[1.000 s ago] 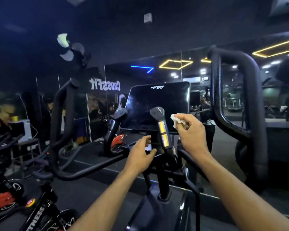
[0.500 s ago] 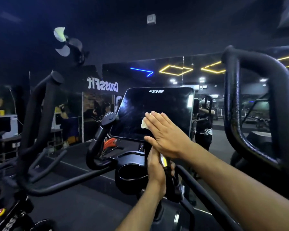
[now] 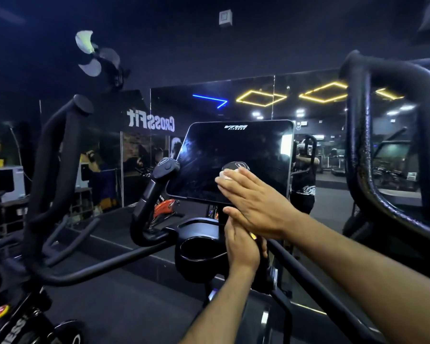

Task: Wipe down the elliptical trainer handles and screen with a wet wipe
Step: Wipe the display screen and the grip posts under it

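Observation:
The elliptical's dark screen (image 3: 233,155) stands ahead, centre. My right hand (image 3: 253,199) lies flat against its lower middle, pressing a white wet wipe (image 3: 226,174) that peeks out past the fingertips. Just below, my left hand (image 3: 241,244) is wrapped around the right inner handle, whose top cap (image 3: 236,165) shows above my right fingers. The left inner handle (image 3: 159,184) rises beside the screen. The long left moving handle (image 3: 52,165) and right moving handle (image 3: 358,150) flank the console.
A round cup holder (image 3: 199,252) sits under the screen. A spin bike (image 3: 13,316) stands at lower left. The mirror wall (image 3: 258,100) ahead reflects the gym, ceiling lights and a person. A wall fan (image 3: 94,55) hangs upper left.
My right hand went from beside the inner handle onto the screen with the wipe and now sits slightly lower. My left hand moved from the console onto the right inner handle.

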